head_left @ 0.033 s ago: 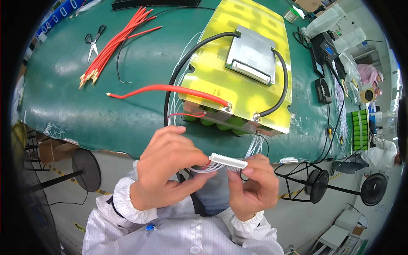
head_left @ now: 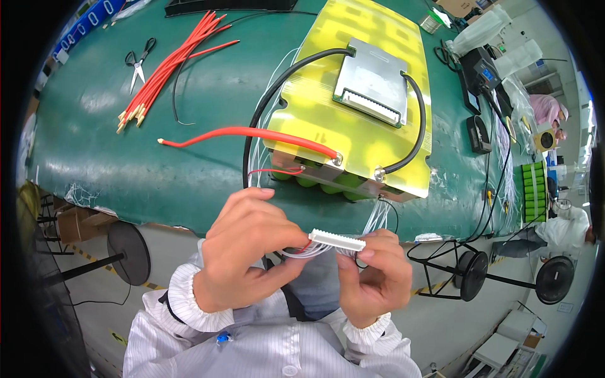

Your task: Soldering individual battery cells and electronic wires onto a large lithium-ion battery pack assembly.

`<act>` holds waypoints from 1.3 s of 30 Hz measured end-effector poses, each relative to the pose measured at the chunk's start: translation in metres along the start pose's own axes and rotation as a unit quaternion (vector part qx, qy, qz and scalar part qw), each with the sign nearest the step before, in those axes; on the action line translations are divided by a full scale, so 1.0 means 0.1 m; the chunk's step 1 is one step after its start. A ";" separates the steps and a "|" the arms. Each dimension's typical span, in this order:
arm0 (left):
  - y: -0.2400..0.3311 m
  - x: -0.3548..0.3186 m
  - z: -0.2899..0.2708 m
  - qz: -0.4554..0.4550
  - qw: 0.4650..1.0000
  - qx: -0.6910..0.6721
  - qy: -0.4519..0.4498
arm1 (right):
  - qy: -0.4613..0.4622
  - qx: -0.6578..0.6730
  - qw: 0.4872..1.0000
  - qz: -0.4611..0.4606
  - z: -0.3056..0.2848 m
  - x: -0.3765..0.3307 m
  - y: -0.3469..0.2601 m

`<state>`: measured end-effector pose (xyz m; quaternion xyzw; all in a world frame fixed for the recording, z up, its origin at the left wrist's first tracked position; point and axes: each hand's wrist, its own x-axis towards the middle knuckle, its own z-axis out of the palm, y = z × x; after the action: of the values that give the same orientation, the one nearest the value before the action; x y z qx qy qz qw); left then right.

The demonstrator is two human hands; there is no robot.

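Observation:
A long white multi-pin plug connector (head_left: 338, 240) with a bundle of thin white wires and one red wire is held up between my two hands, just off the table's near edge. My left hand (head_left: 252, 246) pinches the wires by its left end with thumb and fingers. At the right end, my right hand (head_left: 377, 271) grips the connector and wires between thumb and fingertips. Beyond them lies a large battery pack (head_left: 296, 138) of green cells under a yellow sheet. On top sits a silver circuit module (head_left: 372, 79) with a white socket (head_left: 372, 107) along its near edge.
A thick red cable (head_left: 252, 131) and black cables (head_left: 277, 82) run from the pack. Left on the green table (head_left: 82, 145) lie scissors (head_left: 138, 66) and a bundle of red cables (head_left: 170, 69). A black device with a display (head_left: 482, 72) stands right; stools (head_left: 129, 252) flank the table.

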<state>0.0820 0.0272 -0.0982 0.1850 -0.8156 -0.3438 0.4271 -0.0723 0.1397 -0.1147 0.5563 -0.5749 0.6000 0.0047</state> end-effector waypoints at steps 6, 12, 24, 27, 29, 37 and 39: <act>0.04 -0.01 0.02 0.011 0.999 -0.001 0.030 | 0.013 -0.010 1.000 -0.018 0.00 -0.02 -0.01; 0.05 -0.02 0.01 0.011 0.999 -0.007 0.032 | 0.002 -0.007 1.000 -0.018 -0.01 -0.01 -0.04; 0.02 -0.02 0.01 0.030 0.999 0.000 0.016 | -0.018 0.011 1.000 0.011 -0.07 -0.03 -0.03; 0.05 0.00 0.02 0.015 0.999 -0.001 0.038 | -0.028 0.001 0.999 0.019 -0.08 -0.02 -0.04; 0.05 0.00 0.02 0.014 0.999 -0.003 0.029 | -0.027 0.001 0.999 0.018 -0.09 -0.01 -0.04; 0.04 0.01 0.01 -0.008 1.000 -0.026 -0.008 | -0.013 0.028 0.999 0.019 -0.06 0.00 -0.04; 0.04 0.01 -0.01 -0.019 0.998 -0.058 -0.024 | -0.018 0.073 0.995 0.069 -0.06 0.00 -0.06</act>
<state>0.0821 0.0290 -0.0951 0.1675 -0.8007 -0.4028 0.4106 -0.0725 0.1456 -0.1089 0.5252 -0.5663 0.6292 -0.0874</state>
